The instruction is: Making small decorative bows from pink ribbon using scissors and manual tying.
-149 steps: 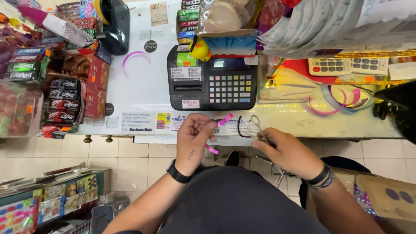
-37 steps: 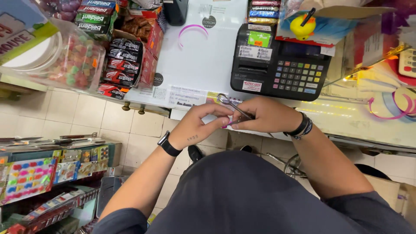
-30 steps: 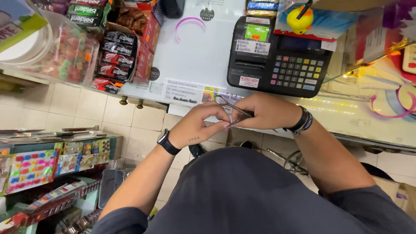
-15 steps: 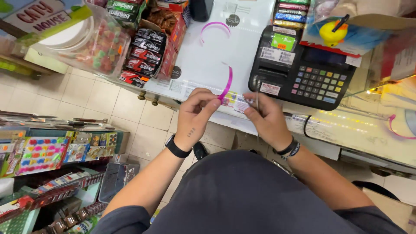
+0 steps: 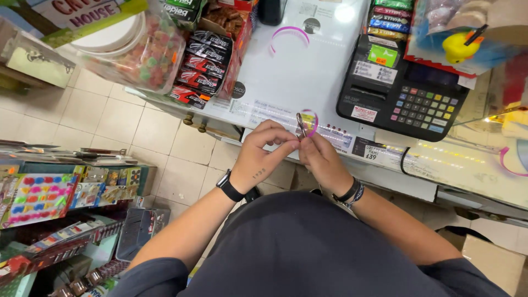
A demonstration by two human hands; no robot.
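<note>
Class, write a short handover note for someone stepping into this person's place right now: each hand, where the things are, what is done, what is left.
Left hand: pinching the lower end of a small metal piece, above the counter edge.
Right hand: gripping the pink band looped by that metal piece.
Another pink band lies farther back on the counter, the till to the right.
Done: band and metal piece brought together.
Left: unclear whether they are joined; check before letting go.

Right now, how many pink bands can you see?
3: one pink band held between both hands, one on the white counter, one partly cut off at the right edge. Others may be hidden.
</note>
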